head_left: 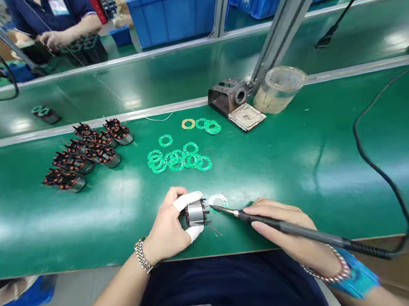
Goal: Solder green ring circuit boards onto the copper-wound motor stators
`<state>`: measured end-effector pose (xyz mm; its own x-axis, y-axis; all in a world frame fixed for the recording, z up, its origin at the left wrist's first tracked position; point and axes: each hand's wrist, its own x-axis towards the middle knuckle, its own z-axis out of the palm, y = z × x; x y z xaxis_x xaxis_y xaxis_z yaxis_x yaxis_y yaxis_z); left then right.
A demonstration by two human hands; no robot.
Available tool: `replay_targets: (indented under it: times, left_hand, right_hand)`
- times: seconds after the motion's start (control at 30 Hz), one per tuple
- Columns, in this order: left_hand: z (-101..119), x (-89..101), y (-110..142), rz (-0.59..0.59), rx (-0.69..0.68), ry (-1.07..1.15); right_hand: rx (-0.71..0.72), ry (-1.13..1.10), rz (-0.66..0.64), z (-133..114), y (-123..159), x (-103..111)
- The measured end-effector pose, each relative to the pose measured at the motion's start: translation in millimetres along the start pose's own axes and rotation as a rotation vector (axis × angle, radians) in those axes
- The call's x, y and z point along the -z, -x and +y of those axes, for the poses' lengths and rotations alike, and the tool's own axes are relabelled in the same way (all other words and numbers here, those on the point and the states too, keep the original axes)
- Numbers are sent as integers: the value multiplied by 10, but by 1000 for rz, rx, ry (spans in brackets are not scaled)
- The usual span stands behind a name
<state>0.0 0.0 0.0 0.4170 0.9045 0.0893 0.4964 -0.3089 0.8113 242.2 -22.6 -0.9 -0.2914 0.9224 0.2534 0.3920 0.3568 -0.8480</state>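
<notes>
My left hand (172,224), with white finger cots on the thumb and a finger, grips a motor stator (196,212) lying on its side, its pins facing right. Thin wire ends trail from its lower right. In my right hand (285,220) is a black soldering iron (280,225), held like a pen. Its tip points left, close to the stator's pins and over a ring-shaped circuit board (219,201); whether it touches either is unclear. Beyond my hands lies a cluster of green ring boards (175,160).
Several more stators (86,153) stand at the left. A soldering iron stand (228,96), its sponge (247,116) and a cloudy plastic jar (280,88) are at the back. The iron's cable (379,169) loops at the right. Across the divider, a co-worker's hands (56,39) are near blue crates (175,10).
</notes>
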Motion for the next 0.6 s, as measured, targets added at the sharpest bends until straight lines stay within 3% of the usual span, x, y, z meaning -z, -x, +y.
replay_targets:
  times: [0.6]
  left_hand:
    - [-7, 0, -24, 10, -9, -13]
  right_hand:
    - [26, -29, 47, -19, -16, 19]
